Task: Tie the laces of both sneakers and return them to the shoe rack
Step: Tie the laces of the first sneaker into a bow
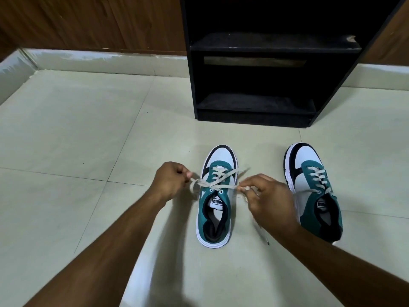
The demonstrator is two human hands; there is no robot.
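Observation:
Two teal, white and black sneakers stand on the tiled floor, toes pointing away from me. The left sneaker [215, 209] is between my hands. My left hand [170, 181] pinches one end of its beige lace [221, 179] to the left of the shoe. My right hand [269, 199] pinches the other end on the right, and the lace is stretched taut across the top eyelets. A loose lace tail hangs below my right hand. The right sneaker [314, 187] stands beside my right wrist, partly hidden by it. The black shoe rack [256, 83] stands behind the shoes.
The rack has open shelves, its lowest one just above floor level. A wood-panelled wall with a pale skirting runs behind it and along the left. Pale floor tiles spread to the left of the sneakers.

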